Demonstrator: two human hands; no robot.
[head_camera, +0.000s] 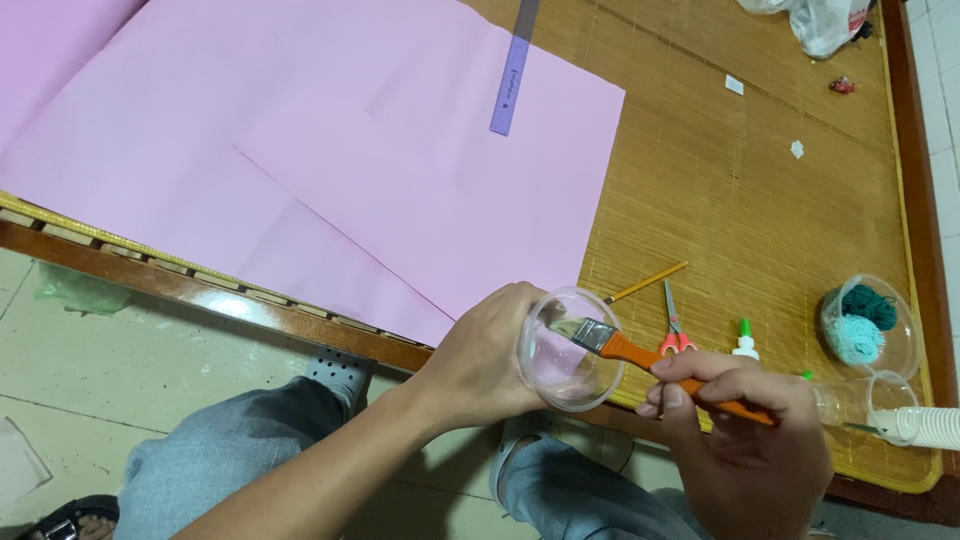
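Observation:
My left hand (485, 350) grips a clear plastic cup (560, 362) from the side, tilted with its mouth toward me. My right hand (745, 440) holds an orange-handled flat paintbrush (655, 362), and the bristles reach inside the cup. Both hands hover over the near edge of a bamboo mat (760, 210), just past a big pink paper sheet (330, 150).
A purple ruler (510, 75) lies on the pink paper. On the mat sit a pencil (645, 283), small scissors (674, 325), a glue bottle (744, 342), a clear cup with teal yarn (865, 325), stacked cups (915, 420) and a plastic bag (820, 20). Tiled floor lies at the left.

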